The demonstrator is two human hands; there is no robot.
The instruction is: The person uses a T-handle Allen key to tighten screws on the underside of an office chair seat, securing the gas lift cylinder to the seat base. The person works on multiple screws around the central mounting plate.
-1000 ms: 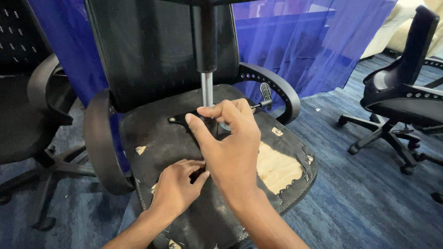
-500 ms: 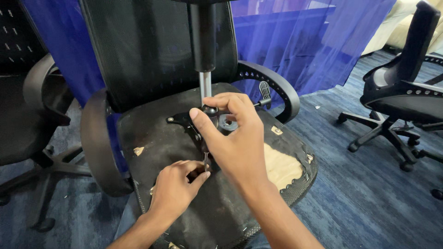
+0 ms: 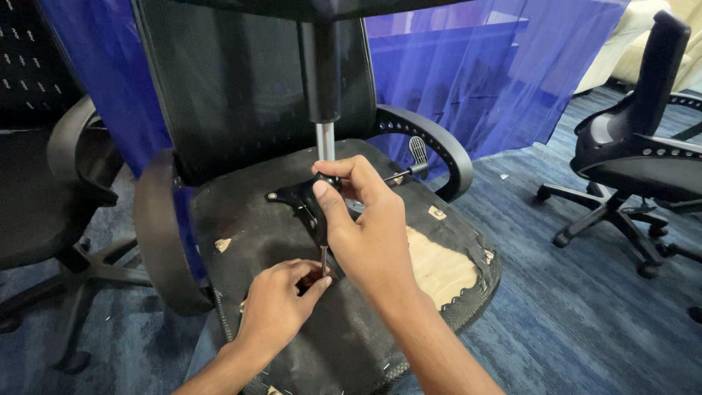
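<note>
An office chair lies overturned with the torn black underside of its seat [image 3: 256,241] facing up. Its black mechanism plate [image 3: 292,197] and silver gas cylinder [image 3: 325,139] stand in the middle. My right hand [image 3: 365,227] is wrapped around the black handle of a screwdriver held upright. The thin screwdriver shaft [image 3: 323,260] points down at the seat underside. My left hand [image 3: 281,303] pinches the lower end of the shaft where it meets the seat. The tip itself is hidden by my fingers.
A tear in the cover exposes pale board [image 3: 439,267] on the right. An adjustment lever [image 3: 415,152] sticks out near the right armrest [image 3: 439,150]. The left armrest [image 3: 157,241] curves beside my left hand. Another black chair [image 3: 629,146] stands right. A blue plastic sheet [image 3: 475,73] hangs behind.
Both hands stay on the screwdriver at the same spot on the seat underside. My right hand has shifted slightly on the handle, and the view has moved a little.
</note>
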